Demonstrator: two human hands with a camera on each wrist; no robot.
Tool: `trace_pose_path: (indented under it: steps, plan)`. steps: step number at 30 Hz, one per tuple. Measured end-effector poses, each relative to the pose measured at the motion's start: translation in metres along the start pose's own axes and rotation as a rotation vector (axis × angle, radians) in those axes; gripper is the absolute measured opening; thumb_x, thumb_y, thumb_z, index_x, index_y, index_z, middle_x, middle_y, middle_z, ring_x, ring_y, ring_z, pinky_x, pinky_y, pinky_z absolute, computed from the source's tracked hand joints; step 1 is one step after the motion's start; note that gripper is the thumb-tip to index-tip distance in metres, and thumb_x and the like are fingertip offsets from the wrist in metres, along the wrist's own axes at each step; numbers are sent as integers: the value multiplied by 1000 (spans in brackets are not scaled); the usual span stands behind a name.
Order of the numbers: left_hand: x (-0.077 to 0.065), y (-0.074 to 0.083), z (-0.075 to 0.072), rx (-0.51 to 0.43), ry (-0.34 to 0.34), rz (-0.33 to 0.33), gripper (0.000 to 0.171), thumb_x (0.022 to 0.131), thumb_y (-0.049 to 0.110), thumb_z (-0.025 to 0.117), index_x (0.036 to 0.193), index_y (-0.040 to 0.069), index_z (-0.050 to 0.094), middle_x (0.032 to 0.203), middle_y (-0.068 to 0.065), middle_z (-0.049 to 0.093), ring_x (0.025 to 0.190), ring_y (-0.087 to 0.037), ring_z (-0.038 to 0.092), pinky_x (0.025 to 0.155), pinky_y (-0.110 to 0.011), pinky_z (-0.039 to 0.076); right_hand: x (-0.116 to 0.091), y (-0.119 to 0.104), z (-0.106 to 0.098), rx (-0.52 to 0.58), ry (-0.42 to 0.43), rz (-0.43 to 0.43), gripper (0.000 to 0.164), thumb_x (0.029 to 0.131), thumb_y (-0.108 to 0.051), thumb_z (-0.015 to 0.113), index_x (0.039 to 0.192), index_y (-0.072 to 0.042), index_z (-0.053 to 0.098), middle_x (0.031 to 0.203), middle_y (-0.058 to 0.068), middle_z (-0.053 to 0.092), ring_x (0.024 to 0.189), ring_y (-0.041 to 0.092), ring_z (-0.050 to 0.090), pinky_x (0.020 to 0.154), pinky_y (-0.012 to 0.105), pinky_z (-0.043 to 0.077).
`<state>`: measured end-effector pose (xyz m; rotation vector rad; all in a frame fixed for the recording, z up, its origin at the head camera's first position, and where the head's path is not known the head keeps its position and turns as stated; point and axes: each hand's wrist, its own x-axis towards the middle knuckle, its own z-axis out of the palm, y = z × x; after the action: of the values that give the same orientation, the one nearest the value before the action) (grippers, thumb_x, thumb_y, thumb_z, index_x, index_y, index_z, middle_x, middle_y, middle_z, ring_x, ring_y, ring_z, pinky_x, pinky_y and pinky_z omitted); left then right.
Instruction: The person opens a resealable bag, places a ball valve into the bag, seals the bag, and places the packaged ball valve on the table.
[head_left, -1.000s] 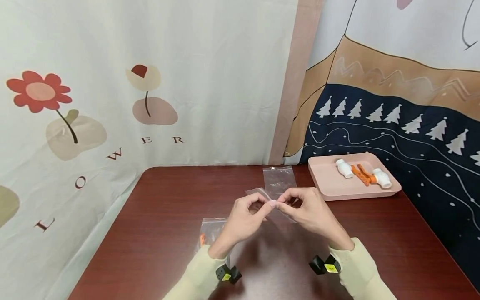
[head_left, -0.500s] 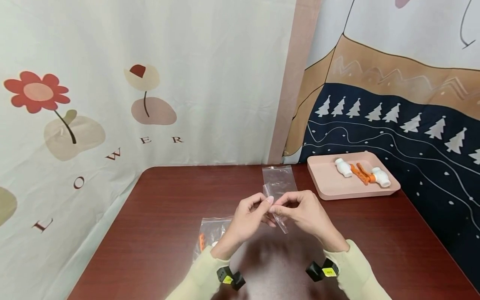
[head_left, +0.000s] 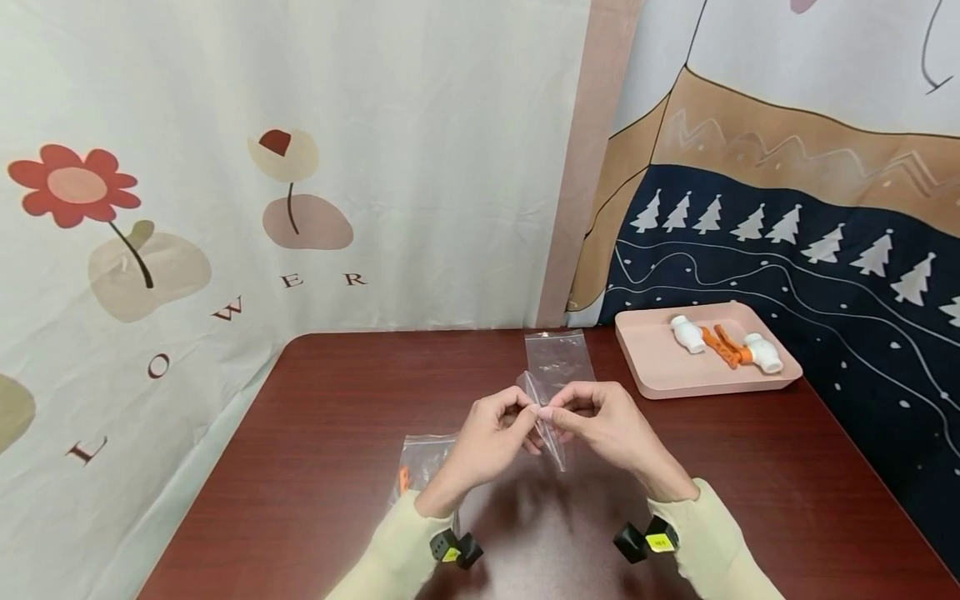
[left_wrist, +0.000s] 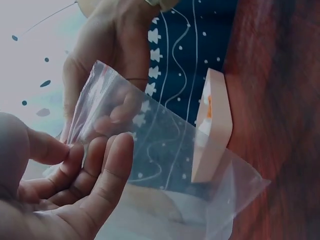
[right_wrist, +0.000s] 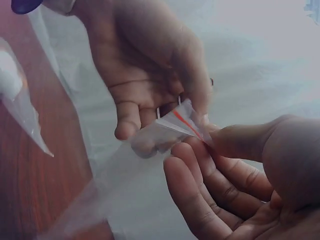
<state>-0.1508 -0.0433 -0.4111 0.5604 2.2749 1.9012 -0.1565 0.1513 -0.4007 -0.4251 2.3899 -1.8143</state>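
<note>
Between my two hands hangs a clear zip bag (left_wrist: 165, 130) with a red line along its mouth. My left hand (head_left: 491, 433) pinches one side of the mouth between thumb and fingers. My right hand (head_left: 611, 425) pinches the other side, its thumb tip right beside the left one. In the right wrist view the zip bag (right_wrist: 135, 160) slants down from the fingertips, and no contents show in it. A second zip bag (head_left: 427, 458) with an orange piece inside lies on the table by my left forearm, which partly covers it.
Behind my hands another flat zip bag (head_left: 558, 358) lies near the table's (head_left: 337, 400) back edge. A pink tray (head_left: 652, 385) at the back right holds white pieces (head_left: 687, 335) and orange pieces (head_left: 723, 350). Printed curtains (head_left: 450, 167) hang behind the table.
The held bag has turned from lying slanted across to hanging more upright between my hands. My fingertips have shifted slightly along its mouth. The tray and other bags stay put.
</note>
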Motion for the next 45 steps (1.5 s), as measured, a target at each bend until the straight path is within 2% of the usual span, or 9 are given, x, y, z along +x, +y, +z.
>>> trace_pose_path:
  steps: [6,15,24,27,31,34,39,42,45]
  plan:
    - [-1,-3,0,150,38,71,16,98,2,55,84,4,63,78,-20,73,68,-33,74,62,-28,61,-2,0,5,-194,66,-130,11,90,-16,79,82,-15,71,73,-3,69,62,10,64,59,22,55]
    - [-4,-3,0,326,112,128,18,84,3,56,71,15,54,65,2,69,59,1,61,58,-18,50,-3,2,6,-351,168,-277,24,80,-2,74,72,-21,62,65,-10,66,55,1,57,53,20,49]
    - [-5,-4,-10,366,125,101,22,81,2,53,64,15,49,63,6,70,57,1,64,58,-19,51,-3,4,0,-381,134,-336,30,78,2,70,69,-22,55,74,-10,75,62,0,67,50,21,50]
    - [-4,-4,-15,405,132,102,22,79,3,53,62,16,47,60,11,66,55,3,59,57,-17,47,-3,4,-4,-408,122,-359,31,76,2,68,67,-22,52,74,-8,76,69,-1,70,51,21,49]
    - [-4,-3,-23,482,149,95,21,74,5,53,61,17,44,55,16,49,54,3,44,54,-16,35,-3,5,-9,-461,117,-378,31,74,2,66,66,-23,49,71,-11,72,64,-3,65,51,21,46]
    - [-4,-1,-29,543,115,88,21,73,7,54,60,18,43,54,15,39,54,3,37,53,-16,31,-2,6,-13,-485,81,-381,31,74,2,66,67,-23,49,73,-11,73,64,-1,64,51,21,46]
    - [-6,6,-38,626,-8,57,25,73,8,55,58,20,40,54,11,34,53,2,33,52,-17,29,0,4,-17,-545,-14,-390,29,72,2,64,66,-22,49,79,-9,77,73,1,71,53,19,46]
    - [-7,10,-42,683,-63,35,27,71,7,53,57,21,35,53,12,28,54,0,29,52,-18,26,-1,1,-20,-593,-69,-376,30,71,2,64,65,-23,49,77,-13,75,64,-3,63,52,18,43]
    - [-8,13,-44,735,-73,14,25,71,7,54,57,20,37,53,13,28,54,-1,29,51,-19,27,-2,-3,-21,-608,-106,-357,31,72,2,65,66,-24,50,74,-13,71,57,-4,52,51,17,39]
